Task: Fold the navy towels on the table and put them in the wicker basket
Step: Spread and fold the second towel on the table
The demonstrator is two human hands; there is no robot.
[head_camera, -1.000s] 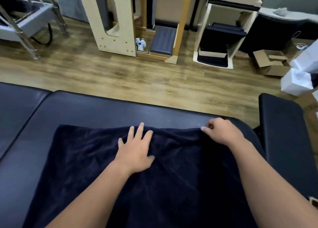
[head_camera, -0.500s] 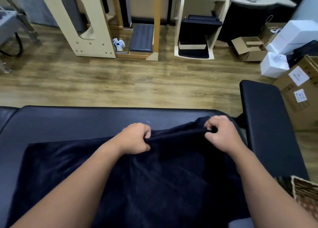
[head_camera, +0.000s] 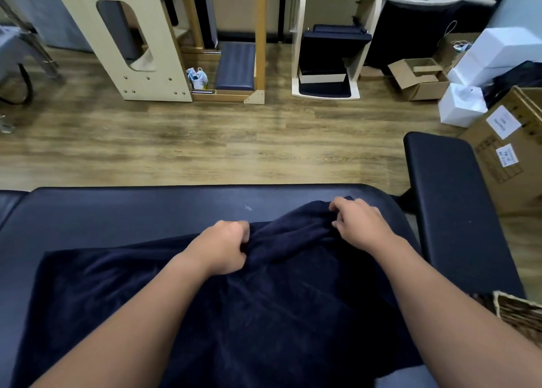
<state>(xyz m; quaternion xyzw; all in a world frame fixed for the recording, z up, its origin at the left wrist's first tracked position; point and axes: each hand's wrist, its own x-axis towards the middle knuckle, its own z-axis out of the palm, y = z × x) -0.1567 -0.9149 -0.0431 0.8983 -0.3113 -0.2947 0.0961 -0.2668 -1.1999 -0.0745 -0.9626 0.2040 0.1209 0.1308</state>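
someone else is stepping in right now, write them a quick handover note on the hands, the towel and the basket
Left hand: grips the far edge of the navy towel near its middle.
Right hand: pinches the same edge at the far right corner, bunched and lifted.
The towel lies spread on the padded table, no fold finished.
Wicker basket sits at the lower right; its inside is mostly out of frame.
Left: finish the fold, put the towel in the basket.

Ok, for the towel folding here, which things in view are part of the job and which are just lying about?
Part of the job:
navy towel, spread on the table
left hand and right hand, both gripping its far edge
wicker basket, at the lower right

Just lying about:
open cardboard box on the floor
white boxes
labelled carton
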